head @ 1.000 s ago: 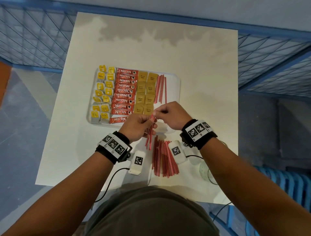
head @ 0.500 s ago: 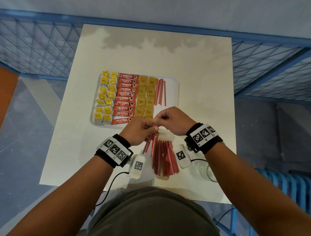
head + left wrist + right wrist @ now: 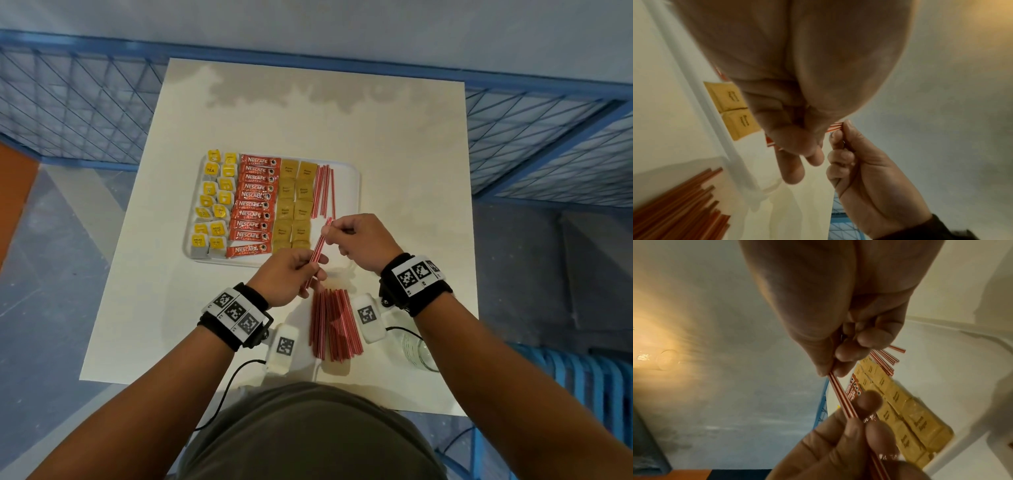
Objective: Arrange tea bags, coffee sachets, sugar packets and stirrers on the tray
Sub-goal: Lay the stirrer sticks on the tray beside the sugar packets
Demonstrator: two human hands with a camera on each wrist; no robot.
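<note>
A white tray (image 3: 349, 192) holds yellow tea bags (image 3: 214, 202), red coffee sachets (image 3: 255, 202), brown sugar packets (image 3: 296, 202) and a short row of red striped stirrers (image 3: 324, 190). Over the tray's near right corner both hands hold a small bundle of stirrers (image 3: 318, 245) (image 3: 840, 397). My left hand (image 3: 294, 274) grips its lower part. My right hand (image 3: 356, 240) pinches its far end (image 3: 835, 127). A loose pile of stirrers (image 3: 334, 325) lies on the table below the hands.
The white table (image 3: 411, 154) is ringed by a blue wire fence (image 3: 78, 102). A clear glass (image 3: 419, 349) stands near the table's front right, under my right forearm. Wrist camera cables trail off the near edge.
The hands have lifted the bundle away from the pile and drawn apart along it, the right hand sliding to the far end. The bundle now slants toward the tray.
</note>
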